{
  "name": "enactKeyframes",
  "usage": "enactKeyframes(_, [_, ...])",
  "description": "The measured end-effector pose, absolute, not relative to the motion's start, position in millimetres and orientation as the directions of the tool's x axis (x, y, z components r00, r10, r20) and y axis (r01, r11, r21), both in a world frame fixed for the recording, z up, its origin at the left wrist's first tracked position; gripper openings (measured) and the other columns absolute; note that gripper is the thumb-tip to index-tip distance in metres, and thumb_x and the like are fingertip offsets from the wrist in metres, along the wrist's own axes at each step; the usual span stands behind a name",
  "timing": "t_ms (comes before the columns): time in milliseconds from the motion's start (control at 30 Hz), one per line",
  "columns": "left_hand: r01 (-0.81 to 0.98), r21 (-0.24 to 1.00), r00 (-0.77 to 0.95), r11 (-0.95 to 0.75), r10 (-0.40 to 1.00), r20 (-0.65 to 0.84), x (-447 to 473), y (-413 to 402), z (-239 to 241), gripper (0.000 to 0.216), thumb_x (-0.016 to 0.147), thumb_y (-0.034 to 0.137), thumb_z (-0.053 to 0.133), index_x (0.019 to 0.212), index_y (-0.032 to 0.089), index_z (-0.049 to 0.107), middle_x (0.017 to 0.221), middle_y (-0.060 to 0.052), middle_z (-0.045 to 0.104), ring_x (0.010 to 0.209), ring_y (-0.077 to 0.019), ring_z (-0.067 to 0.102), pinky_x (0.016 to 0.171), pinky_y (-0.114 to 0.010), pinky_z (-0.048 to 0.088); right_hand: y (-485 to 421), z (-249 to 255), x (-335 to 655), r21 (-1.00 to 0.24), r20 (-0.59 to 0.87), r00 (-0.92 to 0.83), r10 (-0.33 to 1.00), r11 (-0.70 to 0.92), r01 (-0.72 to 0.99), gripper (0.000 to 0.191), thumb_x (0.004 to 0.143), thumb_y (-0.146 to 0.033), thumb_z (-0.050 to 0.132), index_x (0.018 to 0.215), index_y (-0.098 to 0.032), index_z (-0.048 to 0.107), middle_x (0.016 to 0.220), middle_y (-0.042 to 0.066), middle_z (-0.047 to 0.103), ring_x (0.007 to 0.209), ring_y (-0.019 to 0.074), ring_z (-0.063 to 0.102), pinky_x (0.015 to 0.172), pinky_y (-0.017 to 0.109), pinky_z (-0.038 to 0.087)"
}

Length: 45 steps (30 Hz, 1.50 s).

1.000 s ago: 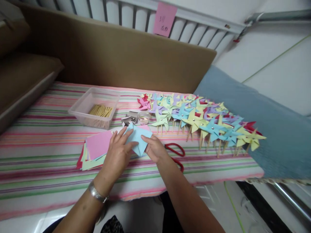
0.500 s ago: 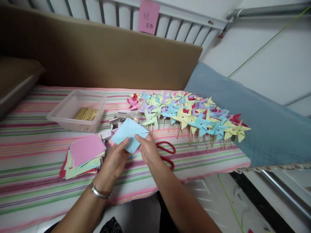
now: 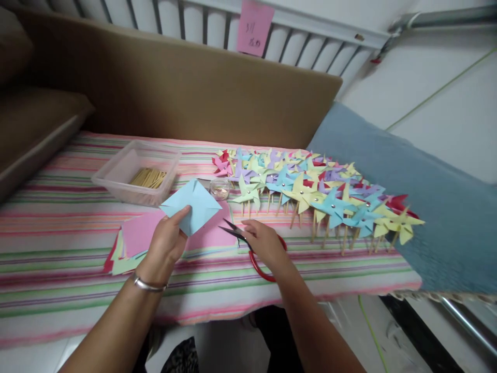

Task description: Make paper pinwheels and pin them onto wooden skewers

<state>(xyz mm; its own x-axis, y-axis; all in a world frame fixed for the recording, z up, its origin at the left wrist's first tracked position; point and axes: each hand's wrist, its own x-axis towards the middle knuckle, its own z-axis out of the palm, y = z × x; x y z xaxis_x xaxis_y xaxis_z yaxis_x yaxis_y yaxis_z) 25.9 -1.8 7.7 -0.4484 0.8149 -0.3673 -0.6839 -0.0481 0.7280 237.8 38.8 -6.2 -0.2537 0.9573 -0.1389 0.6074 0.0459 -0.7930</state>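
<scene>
My left hand pinches a light blue paper square by its lower left edge, thumb on top. Slits run inward from the square's corners. The red-handled scissors lie to the right of it, blades a little apart and pointing left. My right hand is closed over them near the pivot, and part of the handles is hidden beneath it. Under the blue square lies a pink sheet. A stack of coloured paper is partly covered by my left hand.
Behind the paper stands a clear plastic box with wooden sticks. A small clear cup is beside the blue square. Several paper pinwheels stand on sticks at the right. A cardboard panel borders the striped cloth.
My right hand has let go of the blue paper and moved right and down onto the scissors. My left hand has carried the paper slightly left. The view has shifted a little.
</scene>
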Motion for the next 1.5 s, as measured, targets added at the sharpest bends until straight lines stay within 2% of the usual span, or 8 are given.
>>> enactKeyframes(167, [-0.714, 0.698, -0.418, -0.058, 0.835, -0.358, 4.1, -1.9, 11.3, 0.028, 0.07, 0.012, 0.07, 0.097, 0.015, 0.067, 0.1, -0.008, 0.073, 0.095, -0.0234, 0.068, 0.078, -0.031, 0.058, 37.7, -16.3, 266.5, -0.444, -0.088, -0.324, 0.942, 0.254, 0.859, 0.049, 0.075, -0.014, 0.057, 0.124, -0.016, 0.057, 0.119, 0.013, 0.058, 0.111, 0.0262, 0.054, 0.097, 0.039, 0.039])
enactKeyframes(567, [-0.636, 0.771, -0.437, -0.047, 0.845, -0.309, 0.4, -2.2, 18.6, 0.033, 0.062, 0.011, 0.075, 0.094, 0.013, 0.067, 0.096, -0.01, 0.073, 0.08, -0.0215, 0.068, 0.067, -0.03, 0.057, 32.5, -12.7, 293.1, -0.237, -0.231, -0.361, 0.904, 0.307, 0.922, 0.063, 0.071, -0.008, 0.056, 0.134, -0.013, 0.048, 0.108, 0.015, 0.06, 0.105, 0.0269, 0.055, 0.093, 0.036, 0.04])
enactKeyframes(767, [-0.502, 0.857, -0.523, -0.117, 0.83, -0.193, -5.6, -3.0, 32.2, 0.041, 0.052, 0.014, 0.079, 0.091, 0.011, 0.068, 0.084, -0.007, 0.072, 0.063, -0.0179, 0.064, 0.052, -0.025, 0.051, 27.0, -16.2, 297.6, -0.335, -0.174, -0.39, 0.904, 0.318, 0.887, 0.066, 0.07, -0.014, 0.058, 0.134, -0.016, 0.046, 0.109, 0.013, 0.059, 0.105, 0.0259, 0.056, 0.093, 0.038, 0.042])
enactKeyframes(900, [-0.421, 0.902, -0.582, -0.091, 0.79, -0.192, -11.7, -1.2, 33.6, 0.038, 0.048, 0.016, 0.08, 0.085, 0.013, 0.068, 0.078, -0.007, 0.071, 0.06, -0.0184, 0.062, 0.05, -0.026, 0.05, 22.4, -14.0, 306.6, -0.551, -0.171, -0.428, 0.887, 0.274, 0.788, 0.066, 0.07, -0.021, 0.06, 0.134, -0.019, 0.045, 0.104, 0.008, 0.059, 0.092, 0.0223, 0.059, 0.086, 0.038, 0.046])
enactKeyframes(1067, [-0.332, 0.942, -0.615, -0.052, 0.769, -0.175, -13.9, 1.6, 28.6, 0.034, 0.049, 0.019, 0.081, 0.08, 0.013, 0.068, 0.076, -0.008, 0.071, 0.058, -0.0187, 0.062, 0.051, -0.027, 0.048, 23.3, -5.1, 314.6, -0.837, -0.327, -0.346, 0.879, -0.1, 0.538, 0.063, 0.067, -0.028, 0.068, 0.127, -0.022, 0.049, 0.087, 0.001, 0.057, 0.068, 0.015, 0.057, 0.062, 0.029, 0.046])
enactKeyframes(1233, [-0.261, 0.965, -0.604, -0.032, 0.785, -0.138, -16.7, 2.4, 24.2, 0.03, 0.049, 0.021, 0.082, 0.076, 0.014, 0.07, 0.073, -0.007, 0.07, 0.059, -0.0187, 0.061, 0.053, -0.027, 0.047, 22.1, 15.9, 324.1, -0.899, -0.423, -0.366, 0.829, -0.334, 0.282, 0.065, 0.066, -0.046, 0.073, 0.125, -0.027, 0.052, 0.089, 0.005, 0.059, 0.057, 0.0104, 0.045, 0.044, 0.02, 0.024])
enactKeyframes(1367, [-0.269, 0.963, -0.546, -0.026, 0.828, -0.131, -17.2, 1.5, 23.9, 0.032, 0.047, 0.02, 0.082, 0.076, 0.014, 0.071, 0.075, -0.007, 0.071, 0.061, -0.0186, 0.061, 0.055, -0.026, 0.047, 9.2, 24.2, 318.5, -0.962, -0.227, -0.517, 0.826, -0.271, -0.011, 0.075, 0.055, -0.061, 0.071, 0.12, -0.029, 0.057, 0.087, 0.007, 0.056, 0.056, 0.0123, 0.042, 0.045, 0.026, 0.03])
enactKeyframes(1500, [-0.24, 0.971, -0.532, 0.012, 0.835, -0.142, -15.1, 0.4, 26.4, 0.031, 0.046, 0.019, 0.082, 0.074, 0.013, 0.071, 0.069, -0.006, 0.069, 0.057, -0.0179, 0.058, 0.05, -0.025, 0.044, -8.5, 16.7, 286.4, -0.972, -0.149, -0.6, 0.786, -0.229, -0.059, 0.059, 0.069, -0.047, 0.065, 0.124, -0.026, 0.054, 0.07, 0.002, 0.053, 0.063, 0.018, 0.052, 0.063, 0.036, 0.045])
